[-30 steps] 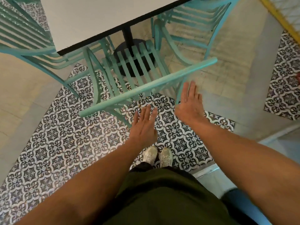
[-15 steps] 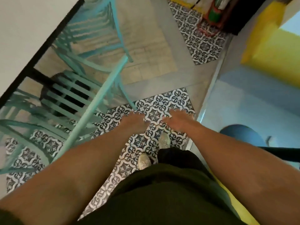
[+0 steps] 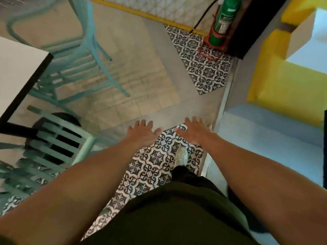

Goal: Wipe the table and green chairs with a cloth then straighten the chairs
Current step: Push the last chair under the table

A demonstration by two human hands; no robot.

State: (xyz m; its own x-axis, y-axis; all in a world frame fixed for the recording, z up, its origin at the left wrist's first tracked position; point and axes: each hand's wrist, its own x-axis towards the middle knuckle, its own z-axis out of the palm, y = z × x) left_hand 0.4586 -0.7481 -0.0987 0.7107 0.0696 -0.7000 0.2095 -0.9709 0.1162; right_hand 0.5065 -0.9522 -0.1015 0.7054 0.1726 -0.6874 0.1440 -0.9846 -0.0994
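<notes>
Hands drawn back — left hand [image 3: 141, 134], right hand [image 3: 195, 132] spread, off chair [image 3: 58, 138]

We hold our left hand [image 3: 142, 132] and right hand [image 3: 195, 131] out flat, empty, over patterned floor tiles [image 3: 155, 161], right of the green chair [image 3: 58, 144] and white table [image 3: 17, 71].

At nine o'clock the white table [image 3: 16, 71] runs off the frame's left edge, so we see one corner only. Our left forearm hides the near end of the closest green chair [image 3: 53, 149], whose slats smear with motion blur. A second green chair [image 3: 85, 55] at eleven o'clock is blurred too. The fire extinguisher [image 3: 223, 20] at one o'clock loses its top; its label is unreadable.
</notes>
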